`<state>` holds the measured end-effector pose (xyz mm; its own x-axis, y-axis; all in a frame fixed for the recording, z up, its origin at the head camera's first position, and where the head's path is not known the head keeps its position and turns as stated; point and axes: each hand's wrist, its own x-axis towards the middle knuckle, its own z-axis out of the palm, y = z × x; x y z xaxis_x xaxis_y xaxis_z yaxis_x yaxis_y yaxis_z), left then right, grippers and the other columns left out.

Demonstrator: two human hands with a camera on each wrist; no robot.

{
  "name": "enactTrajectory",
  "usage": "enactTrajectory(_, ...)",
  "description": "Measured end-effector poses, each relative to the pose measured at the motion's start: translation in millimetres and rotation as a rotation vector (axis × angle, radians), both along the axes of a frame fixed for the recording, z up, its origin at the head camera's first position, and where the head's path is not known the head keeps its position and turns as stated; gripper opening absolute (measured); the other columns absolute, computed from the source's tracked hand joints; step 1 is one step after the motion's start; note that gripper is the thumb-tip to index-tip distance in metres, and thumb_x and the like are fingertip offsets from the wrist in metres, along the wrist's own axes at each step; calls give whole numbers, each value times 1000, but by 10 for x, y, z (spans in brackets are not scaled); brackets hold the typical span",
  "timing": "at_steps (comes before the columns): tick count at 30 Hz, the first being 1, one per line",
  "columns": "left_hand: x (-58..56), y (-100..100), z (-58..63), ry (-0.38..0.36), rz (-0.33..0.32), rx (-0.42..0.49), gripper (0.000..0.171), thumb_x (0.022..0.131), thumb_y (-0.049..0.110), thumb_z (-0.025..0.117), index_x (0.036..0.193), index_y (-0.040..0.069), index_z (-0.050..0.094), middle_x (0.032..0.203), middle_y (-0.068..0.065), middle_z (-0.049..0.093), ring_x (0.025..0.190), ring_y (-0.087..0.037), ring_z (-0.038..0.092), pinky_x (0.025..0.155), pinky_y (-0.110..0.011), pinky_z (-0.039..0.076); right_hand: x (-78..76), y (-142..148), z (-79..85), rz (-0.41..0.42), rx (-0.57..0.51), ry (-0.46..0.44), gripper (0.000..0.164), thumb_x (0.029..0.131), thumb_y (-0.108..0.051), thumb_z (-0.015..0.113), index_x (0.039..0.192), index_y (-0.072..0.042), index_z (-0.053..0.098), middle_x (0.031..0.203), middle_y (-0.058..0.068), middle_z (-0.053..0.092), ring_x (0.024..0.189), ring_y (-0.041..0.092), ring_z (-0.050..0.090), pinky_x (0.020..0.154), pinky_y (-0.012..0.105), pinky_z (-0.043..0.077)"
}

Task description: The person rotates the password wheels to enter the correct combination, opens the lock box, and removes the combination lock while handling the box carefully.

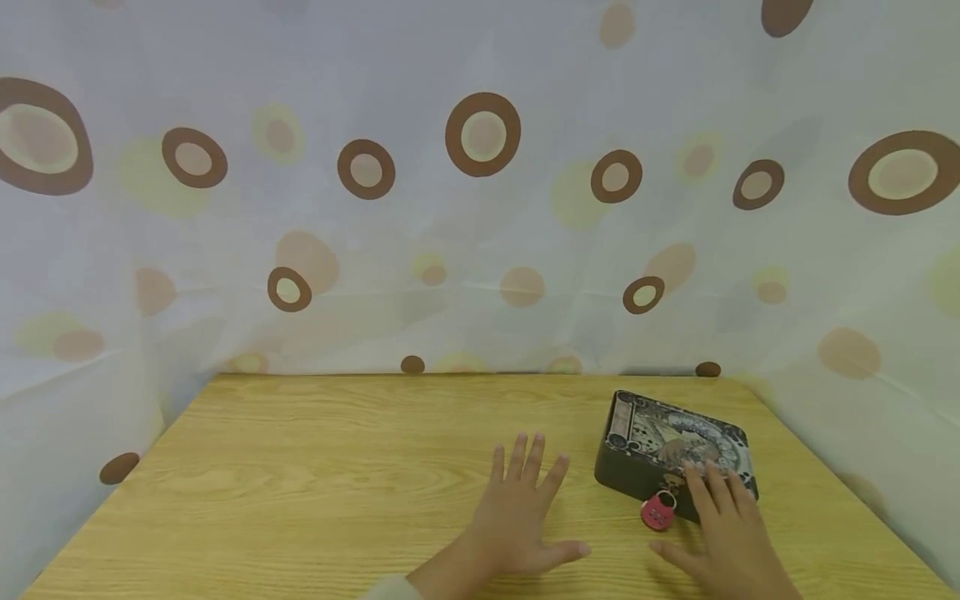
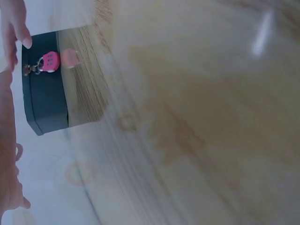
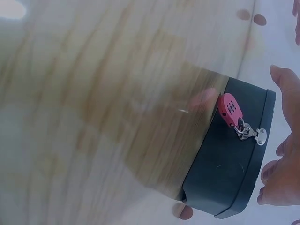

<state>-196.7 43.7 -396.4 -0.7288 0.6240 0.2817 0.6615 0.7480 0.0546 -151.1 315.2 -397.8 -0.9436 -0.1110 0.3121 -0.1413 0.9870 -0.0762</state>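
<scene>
While the small pink combination padlock [image 1: 658,511] hangs fastened on the dark printed-lid tin box [image 1: 660,446], the right hand [image 1: 723,537] rests spread-fingered on the lid, and the left hand [image 1: 521,521] lies flat, so opening looks barely begun.

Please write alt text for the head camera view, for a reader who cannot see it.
A person's right hand rests with straight fingers on the lid of a dark decorated box with a pink padlock on its front; the left hand lies flat on the wooden table.

The left hand [image 1: 521,521] lies flat with fingers [image 1: 525,458] spread straight and thumb out sideways, forearm entering from the near edge, while the right hand [image 1: 723,533] beside it reaches forward, fingers extended and slightly parted.
</scene>
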Motion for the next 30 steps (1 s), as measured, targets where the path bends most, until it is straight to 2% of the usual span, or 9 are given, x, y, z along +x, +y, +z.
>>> enactTrajectory(6, -13, 133, -6, 19, -10, -13, 88, 82, 72, 39, 149, 20, 18, 155, -17, 14, 142, -36, 11, 111, -58, 22, 0, 47, 17, -2, -39, -18, 105, 71, -55, 70, 140, 11, 26, 139, 42, 24, 124, 60, 21, 101, 70, 19)
enactTrajectory(11, -13, 243, -6, 21, -8, -18, 87, 82, 73, 38, 149, 20, 19, 155, -16, 13, 142, -35, 11, 112, -56, 22, 3, 68, 25, -8, -76, -49, 105, 73, -55, 69, 142, 9, 22, 141, 41, 21, 126, 61, 17, 104, 69, 13)
enactTrajectory(14, -23, 308, -2, 23, -9, -29, 88, 82, 74, 37, 149, 20, 18, 155, -15, 12, 143, -34, 10, 112, -55, 21, 1, 78, 30, -9, -84, -53, 105, 73, -55, 69, 142, 8, 21, 141, 42, 21, 126, 62, 16, 104, 70, 13)
enactTrajectory(22, -60, 486, 68, 39, -18, -88, 88, 82, 76, 32, 149, 21, 18, 155, -12, 15, 143, -31, 14, 113, -51, 24, 3, 111, 26, -4, -93, -59, 103, 73, -53, 69, 141, 10, 22, 140, 43, 19, 127, 62, 14, 104, 70, 9)
enactTrajectory(26, -64, 595, 143, 41, -19, -139, 88, 81, 78, 28, 149, 22, 17, 156, -9, 14, 144, -28, 13, 115, -47, 22, 7, 126, 12, -3, -70, -36, 103, 73, -52, 70, 140, 10, 24, 140, 43, 22, 126, 62, 18, 105, 69, 11)
enactTrajectory(30, -64, 700, 197, 66, -18, -210, 89, 80, 79, 24, 149, 24, 14, 156, -6, 14, 144, -26, 12, 116, -44, 21, 16, 121, 26, -13, -35, -11, 101, 71, -52, 72, 138, 11, 28, 138, 42, 27, 123, 62, 23, 102, 69, 19)
